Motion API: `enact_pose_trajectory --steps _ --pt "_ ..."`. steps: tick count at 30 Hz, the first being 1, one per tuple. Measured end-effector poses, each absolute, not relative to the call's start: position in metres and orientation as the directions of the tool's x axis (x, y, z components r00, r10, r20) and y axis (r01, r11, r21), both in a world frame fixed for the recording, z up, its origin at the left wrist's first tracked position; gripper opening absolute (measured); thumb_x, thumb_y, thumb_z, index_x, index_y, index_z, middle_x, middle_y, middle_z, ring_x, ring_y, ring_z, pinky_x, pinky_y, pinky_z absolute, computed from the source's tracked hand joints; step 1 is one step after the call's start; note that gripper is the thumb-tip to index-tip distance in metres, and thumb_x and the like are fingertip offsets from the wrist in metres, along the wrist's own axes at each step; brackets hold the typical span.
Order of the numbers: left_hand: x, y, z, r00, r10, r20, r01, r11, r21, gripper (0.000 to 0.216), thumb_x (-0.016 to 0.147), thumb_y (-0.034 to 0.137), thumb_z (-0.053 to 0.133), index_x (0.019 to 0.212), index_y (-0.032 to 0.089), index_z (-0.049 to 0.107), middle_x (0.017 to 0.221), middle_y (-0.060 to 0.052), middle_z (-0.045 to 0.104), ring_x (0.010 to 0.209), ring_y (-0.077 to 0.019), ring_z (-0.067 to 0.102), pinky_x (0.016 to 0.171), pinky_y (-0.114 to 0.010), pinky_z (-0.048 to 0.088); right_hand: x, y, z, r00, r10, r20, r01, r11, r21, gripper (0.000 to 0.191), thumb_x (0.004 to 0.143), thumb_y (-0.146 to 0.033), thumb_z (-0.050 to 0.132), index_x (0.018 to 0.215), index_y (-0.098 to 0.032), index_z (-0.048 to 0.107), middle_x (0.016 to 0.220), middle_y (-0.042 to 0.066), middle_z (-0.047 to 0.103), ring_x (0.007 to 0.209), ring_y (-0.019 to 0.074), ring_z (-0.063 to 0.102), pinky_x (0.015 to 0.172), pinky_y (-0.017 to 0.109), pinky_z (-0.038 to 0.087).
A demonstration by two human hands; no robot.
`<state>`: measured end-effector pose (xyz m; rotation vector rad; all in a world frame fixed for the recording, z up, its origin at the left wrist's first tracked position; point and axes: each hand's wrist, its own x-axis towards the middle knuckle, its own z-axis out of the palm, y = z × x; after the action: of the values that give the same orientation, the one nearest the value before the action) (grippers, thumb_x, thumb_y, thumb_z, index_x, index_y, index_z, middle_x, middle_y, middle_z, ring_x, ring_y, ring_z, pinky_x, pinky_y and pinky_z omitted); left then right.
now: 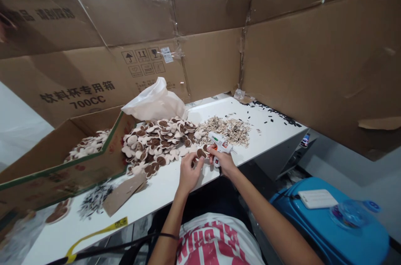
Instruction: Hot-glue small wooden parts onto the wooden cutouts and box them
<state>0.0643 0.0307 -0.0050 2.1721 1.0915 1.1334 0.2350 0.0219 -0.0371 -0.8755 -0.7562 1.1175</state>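
My left hand (189, 169) pinches a small brown and cream mushroom-shaped piece (201, 153) at the front of the white table (175, 183). My right hand (224, 162) grips a white hot glue gun (220, 143), its nozzle close to that piece. Just behind my hands lies a big heap of the same mushroom pieces (156, 139). To its right is a pile of small pale wooden bits (228, 129).
An open cardboard box (56, 160) with more mushroom pieces stands at the left. A white plastic bag (155, 102) lies behind the heap. Tall cardboard walls (313, 60) ring the table. Cardboard scraps (123, 193), a yellow strip (94, 235) and a blue case (328, 223) are nearby.
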Motion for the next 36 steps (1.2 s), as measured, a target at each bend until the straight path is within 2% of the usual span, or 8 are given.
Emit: enact_pose_trajectory --steps 9,19,30,36 --pt "0.067 0.030 -0.006 0.351 0.826 0.442 0.454 -0.563 0.691 0.037 0.102 0.047 0.056 0.076 0.021 0.063 0.074 -0.001 0.057 0.074 -0.0191 0.053 0.069 -0.031 0.039 0.235 0.022 -0.034 0.273 0.959 0.076 -0.416 0.189 -0.890 0.036 0.073 -0.050 0.089 0.082 -0.020 0.069 0.064 0.000 0.069 0.046 0.0140 0.059 0.045 0.024 0.042" --pt "0.067 0.031 -0.008 0.370 0.816 0.445 0.453 -0.576 0.680 0.037 0.104 0.045 0.052 0.078 0.021 0.061 0.074 -0.001 0.055 0.074 -0.0184 0.051 0.069 -0.031 0.037 0.234 0.020 -0.029 0.262 0.962 0.079 -0.416 0.186 -0.890 0.036 0.072 -0.049 0.089 0.079 -0.020 0.068 0.061 0.000 0.068 0.044 0.0133 0.058 0.044 0.023 0.042" --pt "0.066 0.030 -0.006 0.395 0.781 0.484 0.494 -0.625 0.605 0.036 0.104 0.041 0.050 0.075 0.022 0.059 0.071 -0.001 0.055 0.071 -0.0190 0.050 0.068 -0.032 0.036 0.235 0.018 -0.027 0.250 0.966 0.060 -0.409 0.161 -0.898 0.037 0.070 -0.050 0.089 0.077 -0.021 0.067 0.060 -0.001 0.067 0.043 0.0139 0.057 0.044 0.025 0.043" --pt "0.067 0.030 -0.008 0.389 0.811 0.437 0.453 -0.581 0.676 0.043 0.105 0.048 0.050 0.072 0.022 0.058 0.070 -0.001 0.055 0.071 -0.0182 0.051 0.069 -0.030 0.040 0.236 0.021 -0.031 0.265 0.963 0.051 -0.405 0.159 -0.900 0.040 0.072 -0.054 0.088 0.080 -0.021 0.067 0.064 0.000 0.068 0.045 0.0149 0.058 0.046 0.026 0.043"
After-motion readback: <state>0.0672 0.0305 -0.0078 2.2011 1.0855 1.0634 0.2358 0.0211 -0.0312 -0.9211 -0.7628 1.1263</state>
